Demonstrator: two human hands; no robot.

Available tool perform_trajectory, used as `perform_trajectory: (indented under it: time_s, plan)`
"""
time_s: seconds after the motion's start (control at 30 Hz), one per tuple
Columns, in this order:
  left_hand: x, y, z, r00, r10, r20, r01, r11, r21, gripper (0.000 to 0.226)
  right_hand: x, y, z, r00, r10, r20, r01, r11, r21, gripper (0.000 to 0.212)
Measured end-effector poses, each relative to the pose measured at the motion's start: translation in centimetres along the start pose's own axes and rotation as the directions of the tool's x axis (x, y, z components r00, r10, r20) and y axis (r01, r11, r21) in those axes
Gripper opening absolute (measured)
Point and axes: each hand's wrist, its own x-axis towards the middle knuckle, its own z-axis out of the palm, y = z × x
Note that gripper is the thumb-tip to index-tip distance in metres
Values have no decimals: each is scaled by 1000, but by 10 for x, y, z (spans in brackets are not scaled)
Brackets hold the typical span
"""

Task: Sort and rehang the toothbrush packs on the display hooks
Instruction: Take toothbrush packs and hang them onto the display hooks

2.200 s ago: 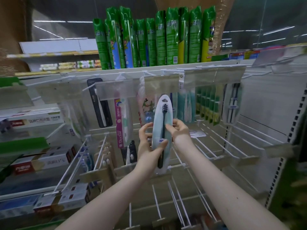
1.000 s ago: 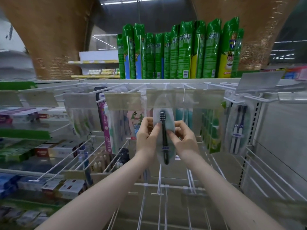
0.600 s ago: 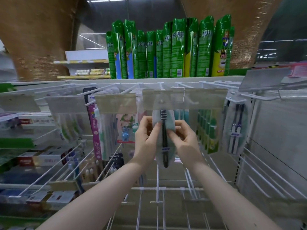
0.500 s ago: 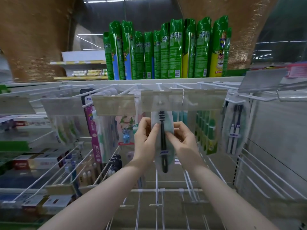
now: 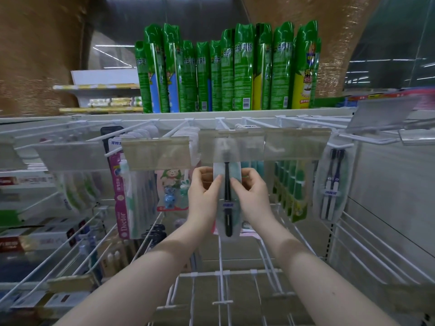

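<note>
I've got both hands on the toothbrush pack (image 5: 227, 203): left hand (image 5: 203, 189) and right hand (image 5: 252, 189) pinch its edges, top tucked behind the clear label strip (image 5: 231, 147) up at the hook.

Green spray cans (image 5: 235, 71) above; boxes (image 5: 35, 238) — left

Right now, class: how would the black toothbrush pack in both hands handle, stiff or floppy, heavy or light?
Probably light: the left hand and right hand hold the black toothbrush pack by pinches alone. Likely fairly stiff: its lower half hangs flat, unbent, below the pinches.
</note>
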Motion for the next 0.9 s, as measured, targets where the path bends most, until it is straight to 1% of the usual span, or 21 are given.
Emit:
perform_trajectory:
  time_s: [0.17,0.27,0.37,0.5,0.7,0.83,0.9]
  plan:
    - [6,-13,-5,998,-61,18,59,994,94,27,21,13,8,995,18,-95,-26,996,-88,8]
    - [8,-15,-7,997,-57,49,49,988,145,30,28,19,12,988,49,-146,-67,990,-121,12]
    - [10,-21,-10,995,-55,85,38,980,194,33,30,23,14,981,47,-186,-75,987,-144,16]
    - [11,-29,-11,990,-61,125,34,978,206,35,29,27,14,974,36,-222,-68,988,-139,17]
    - [7,-39,-14,982,-68,175,21,966,258,38,20,35,13,965,56,-257,-100,982,-161,18]
    - [6,-35,-17,983,-69,169,24,966,256,38,9,38,10,960,70,-272,-110,984,-137,20]
    - [2,-28,-20,986,-76,151,37,968,249,37,2,38,8,963,81,-256,-118,984,-135,18]
